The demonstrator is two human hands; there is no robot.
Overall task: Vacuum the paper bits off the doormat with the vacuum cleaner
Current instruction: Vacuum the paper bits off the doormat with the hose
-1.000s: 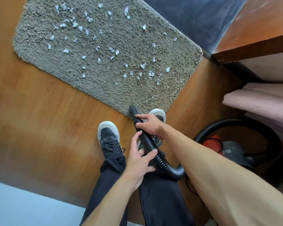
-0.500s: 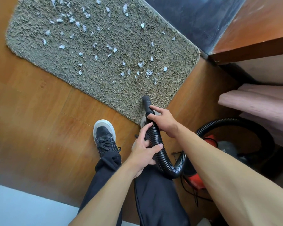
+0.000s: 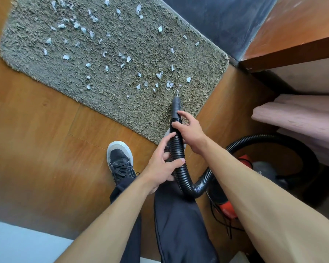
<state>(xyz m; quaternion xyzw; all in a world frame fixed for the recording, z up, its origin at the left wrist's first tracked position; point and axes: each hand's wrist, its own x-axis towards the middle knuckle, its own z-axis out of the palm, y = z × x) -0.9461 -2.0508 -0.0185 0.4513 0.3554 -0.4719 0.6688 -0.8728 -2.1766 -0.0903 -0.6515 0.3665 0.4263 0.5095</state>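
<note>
Both hands grip the black vacuum hose (image 3: 179, 158): the left hand (image 3: 160, 168) lower, the right hand (image 3: 191, 132) nearer the nozzle (image 3: 176, 104). The nozzle tip rests on the grey doormat (image 3: 46, 71), beside scattered paper bits (image 3: 160, 74).

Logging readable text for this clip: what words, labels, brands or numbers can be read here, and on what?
None can be read.
Vacuum body: a faint pale mark shows on its grey top, too blurred to read.
Hose, doormat, shoe: no text shows.

Paper bits (image 3: 106, 54) lie on doormat (image 3: 198, 73), vacuum cleaner (image 3: 262, 168) right.
</note>
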